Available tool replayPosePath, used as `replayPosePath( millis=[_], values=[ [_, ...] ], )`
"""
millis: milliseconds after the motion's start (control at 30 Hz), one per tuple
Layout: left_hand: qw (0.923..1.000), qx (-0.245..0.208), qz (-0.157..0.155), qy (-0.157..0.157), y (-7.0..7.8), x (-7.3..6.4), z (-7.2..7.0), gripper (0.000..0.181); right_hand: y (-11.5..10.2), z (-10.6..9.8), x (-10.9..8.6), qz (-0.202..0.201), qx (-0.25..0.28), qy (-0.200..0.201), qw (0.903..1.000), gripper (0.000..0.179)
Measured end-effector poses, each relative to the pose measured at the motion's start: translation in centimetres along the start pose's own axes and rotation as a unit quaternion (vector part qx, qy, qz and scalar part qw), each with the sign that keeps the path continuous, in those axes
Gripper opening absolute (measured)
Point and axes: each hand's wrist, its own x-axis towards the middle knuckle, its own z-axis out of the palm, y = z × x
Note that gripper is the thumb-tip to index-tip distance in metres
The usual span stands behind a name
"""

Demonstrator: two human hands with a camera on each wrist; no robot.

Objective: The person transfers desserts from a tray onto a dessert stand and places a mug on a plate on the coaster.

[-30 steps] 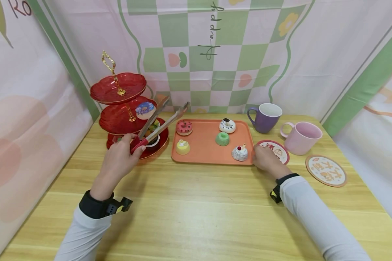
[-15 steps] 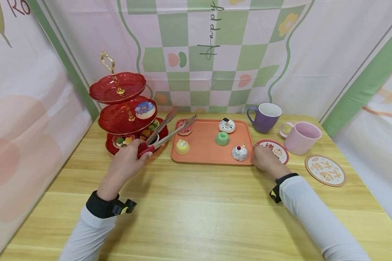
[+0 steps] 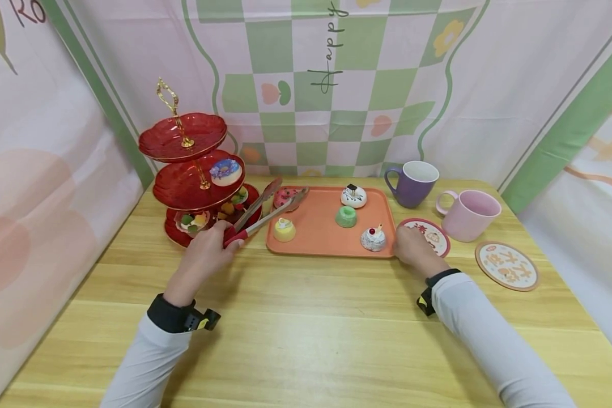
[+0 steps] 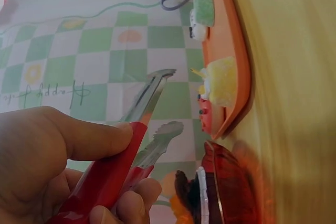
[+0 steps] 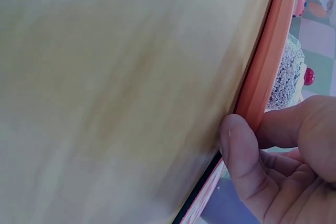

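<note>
"Both hands are occupied: the left hand [image 3: 207, 249] grips a pair of tongs with glossy red handles and bare metal arms [image 4: 118, 163], and the right hand [image 3: 413, 246] pinches the rim of a shallow rectangular orange tray [image 3: 316, 226] at its right end. How should the tongs handle?"

"Light and springy, I'd judge: stiff along their length, giving under a squeeze. The thumb lies along one red handle, fingers about the other, which seems the best hold; the smooth metal looks more slippery. Their scalloped tips stand parted."

"What's nearest those tips?"

"A round pink doughnut-shaped cake with dark dots [image 3: 283, 195], in the tray's far left corner. The left wrist view shows a gap between. It looks soft, so I'd take it round the sides and spare the topping."

"And its neighbours?"

"Just in front, a domed yellow cake with a white topping [image 3: 284, 231]. Further right, a matt green ring-shaped cake [image 3: 346, 217], a smooth white doughnut with dark drizzle [image 3: 354, 196] and a speckled white mound with a shiny red cherry [image 3: 373, 240]. That cherry looks a poor place to hold."

"The tray itself?"

"Thin-walled, probably plastic, and likely to slide on the wood-grained surface [image 3: 306, 328], so a rim hold suits it. The three-tiered stand of translucent red plates [image 3: 178, 184] to its left looks more brittle, perhaps glass."
</note>
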Motion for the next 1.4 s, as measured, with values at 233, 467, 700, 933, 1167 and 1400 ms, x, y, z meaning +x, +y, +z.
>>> replayPosePath(
  millis=[233,467,700,933,1167,1400],
  values=[
    [0.9999,0.006,-0.008,-0.007,-0.4,0.3,0.7,0.044,-0.4,0.2,0.2,0.004,-0.028,-0.008,0.9996,0.013],
    [0.9998,0.004,-0.019,-0.006,-0.2,0.6,1.1,0.044,-0.6,0.3,0.1,-0.022,-0.081,0.011,0.9964,0.012],
    [0.9996,0.007,-0.027,-0.008,-0.4,0.9,1.3,0.044,-0.6,0.4,0.1,-0.011,-0.079,-0.004,0.9968,0.009],
    [0.9996,0.010,-0.026,-0.011,-0.7,1.2,1.8,0.042,-0.5,0.5,0.2,-0.016,-0.082,0.001,0.9965,0.009],
    [0.9993,0.015,-0.031,-0.017,-0.6,1.6,2.1,0.044,-0.5,0.6,0.2,-0.011,-0.074,-0.004,0.9972,0.009],
    [0.9994,0.032,-0.016,-0.002,-0.5,1.6,2.2,0.041,-0.3,0.6,0.2,-0.009,-0.063,-0.004,0.9979,0.010]
  ],
)
